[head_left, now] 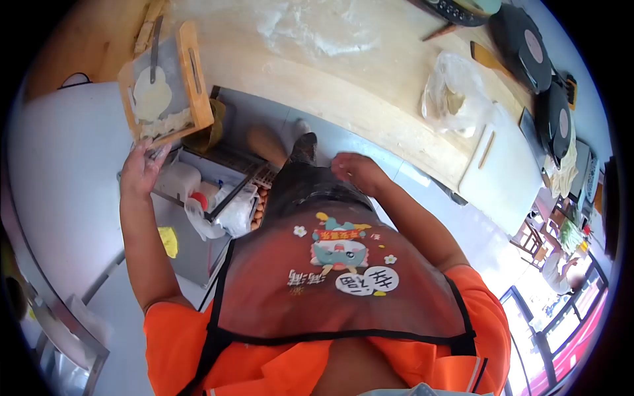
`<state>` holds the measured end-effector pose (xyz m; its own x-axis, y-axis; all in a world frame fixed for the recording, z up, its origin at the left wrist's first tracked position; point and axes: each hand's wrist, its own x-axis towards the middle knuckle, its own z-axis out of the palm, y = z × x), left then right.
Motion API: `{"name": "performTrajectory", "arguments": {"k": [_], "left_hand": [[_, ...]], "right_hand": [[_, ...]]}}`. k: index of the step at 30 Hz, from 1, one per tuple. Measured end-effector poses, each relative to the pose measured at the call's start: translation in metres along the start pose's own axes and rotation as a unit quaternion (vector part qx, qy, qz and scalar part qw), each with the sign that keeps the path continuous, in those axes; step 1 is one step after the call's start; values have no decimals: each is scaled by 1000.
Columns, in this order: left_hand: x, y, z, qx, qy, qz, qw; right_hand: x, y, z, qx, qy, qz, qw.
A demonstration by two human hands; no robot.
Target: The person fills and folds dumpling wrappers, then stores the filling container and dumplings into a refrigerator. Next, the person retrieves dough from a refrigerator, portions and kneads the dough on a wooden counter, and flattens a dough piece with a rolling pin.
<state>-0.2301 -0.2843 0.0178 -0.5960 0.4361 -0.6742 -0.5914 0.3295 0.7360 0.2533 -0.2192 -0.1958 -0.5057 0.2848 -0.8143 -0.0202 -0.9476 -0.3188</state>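
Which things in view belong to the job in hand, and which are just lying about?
Seemingly in the job:
- wooden-framed tray, left hand at its edge
- pale flat piece inside
- grey strip over it

Seemingly lying about:
- plastic bag
- white board
- yellow item

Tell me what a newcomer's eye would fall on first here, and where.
Probably the translucent reddish apron with black edging and a bright cartoon print, in the lower centre. Next, at upper left, the shallow wooden-framed tray, gripped at its lower edge by the left hand. Then the rounded black objects with pink circular labels, at upper right.
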Motion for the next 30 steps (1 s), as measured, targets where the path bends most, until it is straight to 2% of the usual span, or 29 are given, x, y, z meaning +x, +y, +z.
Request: {"name": "performTrajectory", "arguments": {"k": [1, 3, 5, 7, 8, 11, 16, 19, 21, 22, 23, 25, 27, 28, 29, 30], "left_hand": [[-14, -9, -1, -8, 4, -9, 1000], [-25, -39, -27, 16, -34, 1, 999], [-37, -65, -48, 3, -61, 10, 998], [-57, -83, -44, 39, -32, 4, 999], [-59, -93, -42, 23, -42, 1, 999], [-49, -118, -35, -6, -65, -6, 998], [22, -89, 6, -17, -94, 42, 995], [67, -44, 31, -49, -131, 8, 990], [62, -26, 47, -36, -110, 72, 991], [59, -24, 54, -29, -98, 98, 990], [63, -21, 49, -16, -138, 142, 980], [81, -20, 16, 15, -219, 206, 954], [94, -51, -13, 44, -309, 234, 921], [78, -56, -19, 39, -265, 153, 951], [54, -55, -20, 30, -220, 84, 971], [34, -67, -21, 25, -189, 73, 979]], "right_hand": [[27, 11, -14, 125, 28, -5, 992], [99, 31, -43, 214, 29, -117, 969], [148, 16, -49, 312, 59, -190, 929], [128, -8, -5, 359, 118, -203, 903], [137, -8, -7, 375, 79, -197, 902], [155, -5, 2, 402, 57, -206, 890], [151, -8, 12, 382, 75, -265, 882], [155, -3, 5, 385, 68, -257, 884], [157, 26, 4, 299, 57, -294, 906], [143, 53, 10, 307, 50, -306, 900], [114, 75, 31, 355, 67, -270, 892], [61, 111, 50, 300, 120, -209, 923], [53, 175, 5, 226, 160, -166, 946], [50, 201, -22, 224, 160, -123, 953], [23, 204, -11, 200, 166, -141, 955], [10, 215, -20, 188, 166, -133, 959]]}}
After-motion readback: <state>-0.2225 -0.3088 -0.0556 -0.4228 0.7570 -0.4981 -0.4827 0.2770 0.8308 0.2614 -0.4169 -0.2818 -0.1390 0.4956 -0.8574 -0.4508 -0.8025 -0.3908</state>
